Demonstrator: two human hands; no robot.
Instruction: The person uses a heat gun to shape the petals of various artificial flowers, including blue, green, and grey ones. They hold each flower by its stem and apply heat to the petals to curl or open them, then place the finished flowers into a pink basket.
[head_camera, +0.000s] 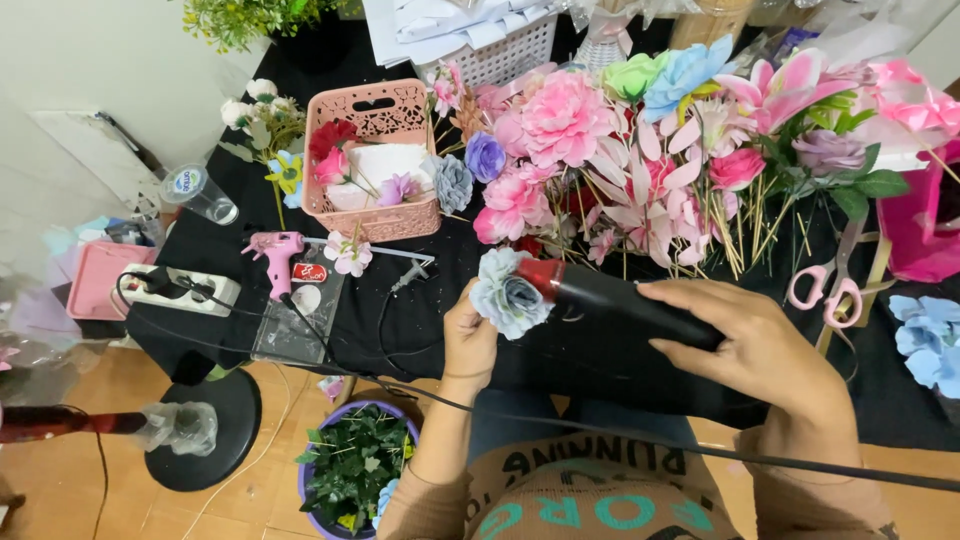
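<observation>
My left hand (468, 340) holds a grey-blue paper rose (505, 290) from below, just above the near edge of the black table (240, 250). My right hand (755, 345) grips a black heat tool with a red nozzle collar (610, 293). The nozzle points left and sits right against the rose. A black cord runs from the tool across my lap.
Behind the rose lies a heap of pink, blue and purple paper flowers (640, 140). A pink basket (375, 165) holds more flowers. A pink glue gun (278, 252), a power strip (180, 288) and pink scissors (830, 285) also lie on the table. A potted plant (352, 468) stands on the floor.
</observation>
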